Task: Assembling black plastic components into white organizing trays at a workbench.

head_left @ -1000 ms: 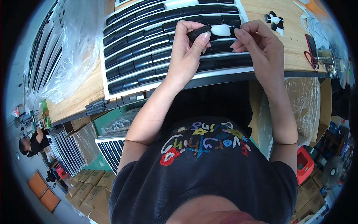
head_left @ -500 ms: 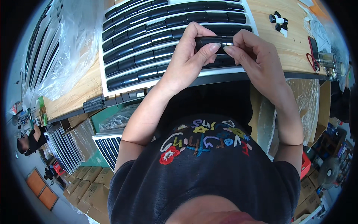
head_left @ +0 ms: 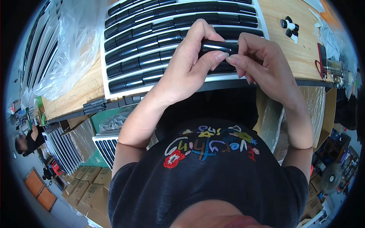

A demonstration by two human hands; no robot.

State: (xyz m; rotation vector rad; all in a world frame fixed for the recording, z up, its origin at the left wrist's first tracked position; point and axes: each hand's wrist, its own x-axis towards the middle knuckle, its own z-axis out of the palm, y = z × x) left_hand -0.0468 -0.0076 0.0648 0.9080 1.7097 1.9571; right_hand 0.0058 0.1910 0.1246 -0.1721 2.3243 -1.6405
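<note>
A glossy black cylindrical tube [head_left: 218,46] is held level over the near right part of a white tray [head_left: 103,66]. My left hand [head_left: 186,62] is closed around its left part, thumb along the near side. The fingers of my right hand [head_left: 264,64] are closed at the tube's right end, with thumb and fingertips pressed together there. Whether a small part sits between those fingertips is hidden. Under both hands the tray carries rows of similar black tubes [head_left: 148,43] lying end to end.
Clear plastic film [head_left: 72,57] covers stacked trays at the left. Small black-and-white parts [head_left: 290,27] lie on the wooden table [head_left: 277,9], with red-handled scissors [head_left: 319,66] at its right edge. Cardboard boxes [head_left: 91,190] stand lower left; another person [head_left: 28,140] is farther left.
My right hand's fingers have shifted around the tube's end, and its lower fingers now hang more open. The tube shows more of its shiny side. The whole view has shifted slightly.
</note>
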